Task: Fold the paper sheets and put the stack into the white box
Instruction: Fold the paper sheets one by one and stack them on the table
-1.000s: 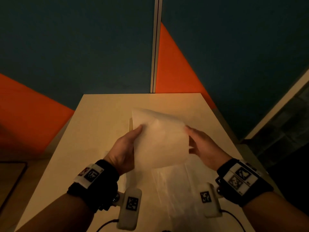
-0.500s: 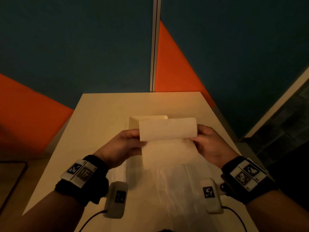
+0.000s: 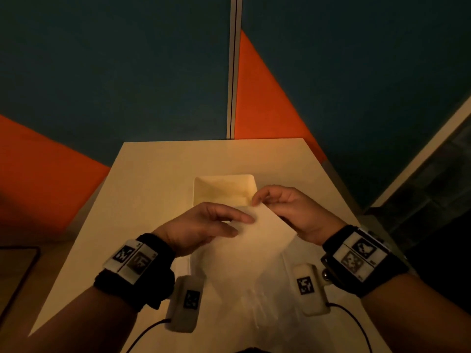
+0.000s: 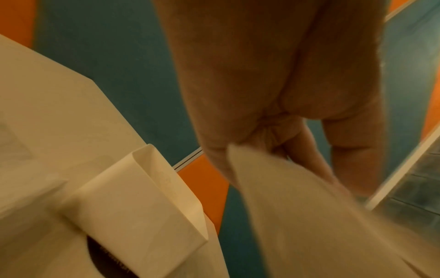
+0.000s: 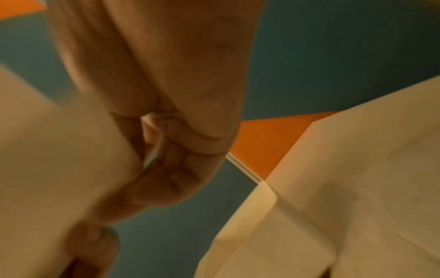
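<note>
Paper sheet mid-fold — white box empty as far as we see.
We pinch it above the table, left hand and right hand curled on its edges — creasing, stacking, boxing remain.

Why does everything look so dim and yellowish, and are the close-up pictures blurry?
Head view: low, warm light; the paper sheet and white box glow yellowish, wall panels bend from the wide lens. Left wrist view: the left hand fairly clear, the paper's edge smeared by motion. Right wrist view: the right hand and paper soft and blurred, too close to focus.
</note>
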